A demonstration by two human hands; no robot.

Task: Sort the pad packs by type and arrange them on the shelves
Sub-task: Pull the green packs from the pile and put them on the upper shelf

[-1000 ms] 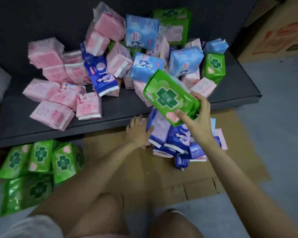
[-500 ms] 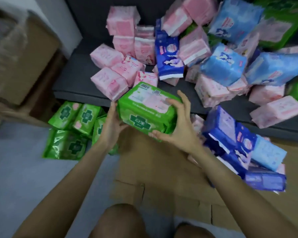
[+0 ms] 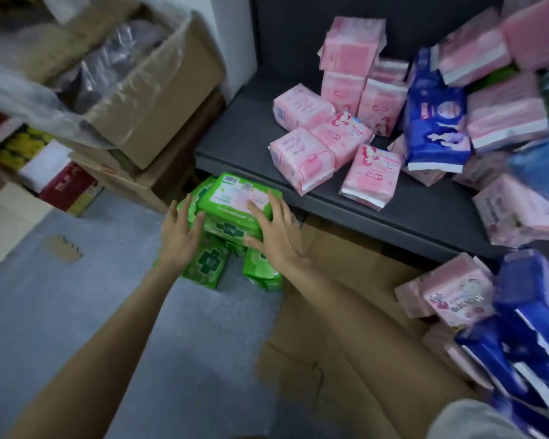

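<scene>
1. A green pad pack (image 3: 240, 198) is seen lying on top of a pile of green packs (image 3: 203, 261) on the grey floor (image 3: 76, 312), just in front of the dark shelf (image 3: 235, 141).
2. The top pack is touched by the left hand (image 3: 179, 234) at its left edge, with the fingers straight and spread.
3. The right hand (image 3: 274, 229) is laid flat on the pack's right part, fingers extended and spread; nothing is gripped by either hand.
4. Pink packs (image 3: 301, 160) are scattered over the shelf, some stacked upright at the back, and a dark blue pack (image 3: 435, 131) is propped among them.
5. Further pink and blue packs (image 3: 488, 312) are heaped at the lower right on flattened cardboard (image 3: 330, 343), beside the right forearm.
6. At the left, cardboard boxes (image 3: 149, 99) are stacked, the top one lined with clear plastic; they stand just beside the green pile and the shelf's end.
7. A small cardboard scrap (image 3: 64, 248) lies on the floor, well apart from the pile.
</scene>
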